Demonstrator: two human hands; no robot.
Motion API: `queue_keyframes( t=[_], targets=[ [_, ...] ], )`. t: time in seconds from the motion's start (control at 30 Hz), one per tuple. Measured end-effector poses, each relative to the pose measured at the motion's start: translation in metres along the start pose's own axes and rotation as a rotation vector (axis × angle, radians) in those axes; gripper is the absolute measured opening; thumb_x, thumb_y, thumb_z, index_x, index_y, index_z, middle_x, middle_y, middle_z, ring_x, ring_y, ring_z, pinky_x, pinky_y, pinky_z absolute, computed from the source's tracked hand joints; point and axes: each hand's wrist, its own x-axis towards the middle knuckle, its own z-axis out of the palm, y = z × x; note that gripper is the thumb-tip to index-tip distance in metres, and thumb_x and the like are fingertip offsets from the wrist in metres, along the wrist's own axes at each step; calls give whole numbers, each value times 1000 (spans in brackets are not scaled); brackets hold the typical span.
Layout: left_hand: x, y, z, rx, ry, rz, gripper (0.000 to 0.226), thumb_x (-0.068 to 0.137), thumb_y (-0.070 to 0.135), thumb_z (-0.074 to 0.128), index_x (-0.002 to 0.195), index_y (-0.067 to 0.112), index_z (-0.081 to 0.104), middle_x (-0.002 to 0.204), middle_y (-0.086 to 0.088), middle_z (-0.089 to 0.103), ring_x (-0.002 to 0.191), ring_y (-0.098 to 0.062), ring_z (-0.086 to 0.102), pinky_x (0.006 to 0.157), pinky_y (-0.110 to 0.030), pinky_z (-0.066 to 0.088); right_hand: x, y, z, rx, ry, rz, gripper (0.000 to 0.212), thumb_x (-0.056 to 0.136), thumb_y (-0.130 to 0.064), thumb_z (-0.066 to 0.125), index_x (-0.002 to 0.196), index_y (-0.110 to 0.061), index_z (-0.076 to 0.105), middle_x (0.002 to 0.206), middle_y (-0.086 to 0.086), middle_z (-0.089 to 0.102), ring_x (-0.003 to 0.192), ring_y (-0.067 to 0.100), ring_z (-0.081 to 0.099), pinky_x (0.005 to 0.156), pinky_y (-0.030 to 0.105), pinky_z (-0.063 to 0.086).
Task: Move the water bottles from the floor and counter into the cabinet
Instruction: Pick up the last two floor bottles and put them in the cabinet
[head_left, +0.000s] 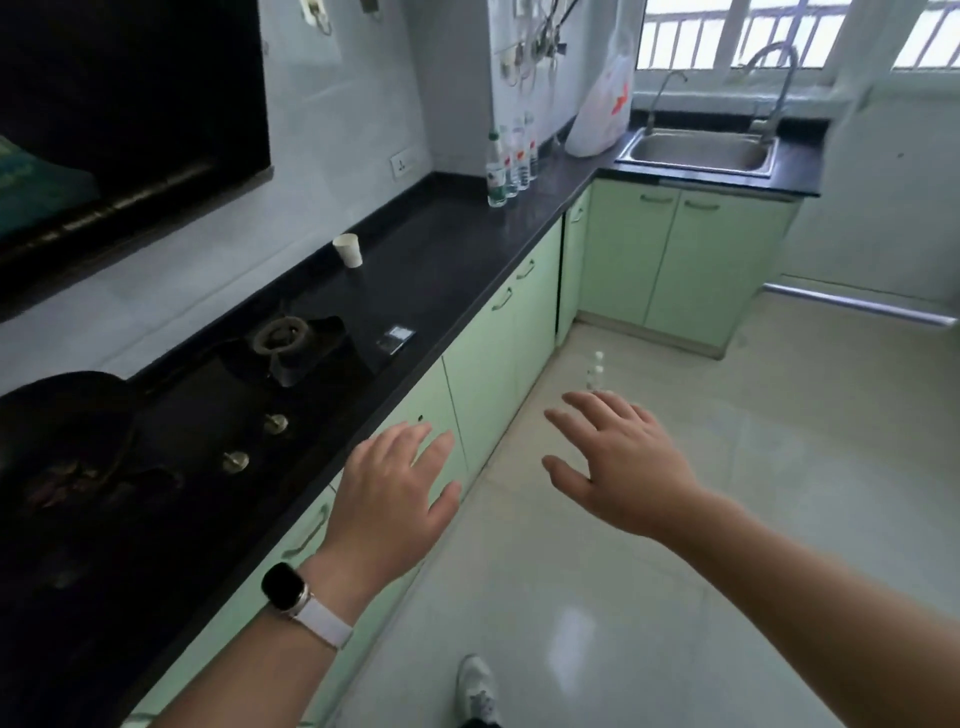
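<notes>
- Kitchen: L-shaped black counter (447, 244) over green cabinet doors (498, 338), all closed; pale glossy floor (701, 519).
- Counter bottles (506, 166): small upright group by the wall, near the far corner.
- Floor bottles (596, 371): just past the right fingertips, near the cabinet fronts. Only caps/necks show, so count unclear.
- Left hand (395, 488) and right hand (623, 462): both empty, fingers spread, apart from each other, touching nothing.
- Handling (my guess): thin clear plastic, prob. full, so some weight; walls dent if squeezed; smooth. Grip round mid-body, or at the neck under the cap.
- Around: paper cup (348, 250), stove (291, 343) w/ knobs, sink (696, 150), white bag (602, 104) beside the counter bottles.
- In the way: a door must open first; which cabinet, can't tell. Bag could get brushed when lifting the counter bottles.
</notes>
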Motion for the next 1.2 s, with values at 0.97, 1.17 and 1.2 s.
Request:
queue_keyframes(
  t=[0.97,1.17,1.2],
  targets=[
    [414,-43,175,-198,-71,382,51,88,45,46,127,16,63,123,-10,62,116,-30,58,97,-50,45,258,214,47,-114,-16,417,59,88,-57,40,128,-19,60,131,11,59,121,34,53,99,44,43],
    [482,4,205,-160,-91,397,50,87,44,49,126,16,63,124,-10,63,116,-31,59,95,-50,47,282,301,65,-106,-20,405,59,87,-58,41,128,-20,61,129,11,61,117,34,57,96,42,45],
    [495,14,211,-149,-104,391,50,88,44,48,127,16,63,124,-10,63,116,-32,59,95,-50,47,287,320,66,-101,-20,401,60,87,-58,41,128,-20,61,129,12,61,117,34,57,96,42,45]
  ],
)
